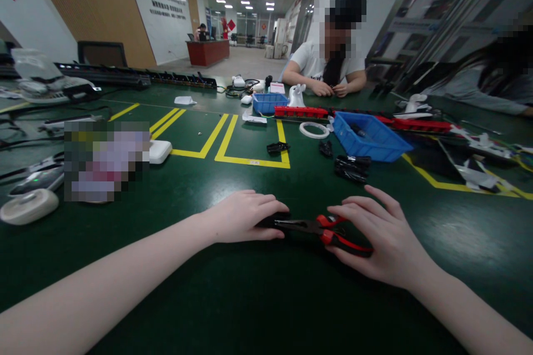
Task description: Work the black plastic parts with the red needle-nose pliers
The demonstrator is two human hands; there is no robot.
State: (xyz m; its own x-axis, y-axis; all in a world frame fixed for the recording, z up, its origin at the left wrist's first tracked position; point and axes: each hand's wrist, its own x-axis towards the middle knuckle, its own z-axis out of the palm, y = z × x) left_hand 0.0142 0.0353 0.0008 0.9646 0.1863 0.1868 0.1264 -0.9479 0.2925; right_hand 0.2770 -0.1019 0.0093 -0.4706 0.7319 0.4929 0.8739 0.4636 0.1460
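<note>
My right hand (375, 233) is closed around the red and black handles of a pair of long-nose pliers (328, 227), with the index finger raised. The pliers point left, and their jaw tips reach a small black part (268, 222) between the thumb and fingers of my left hand (250, 216). My left fingers cover most of that black part, so its kind does not show. Just beyond my right hand, a bundle of black pieces (352, 168) lies on the green table (233, 305).
Past the bundle stand a blue bin (370, 138) and a smaller blue bin (270, 102). A tape roll (313, 130) and red strips (300, 112) lie near them. A white case (159, 151) and a mouse (29, 206) are at left. A person (325, 66) sits opposite.
</note>
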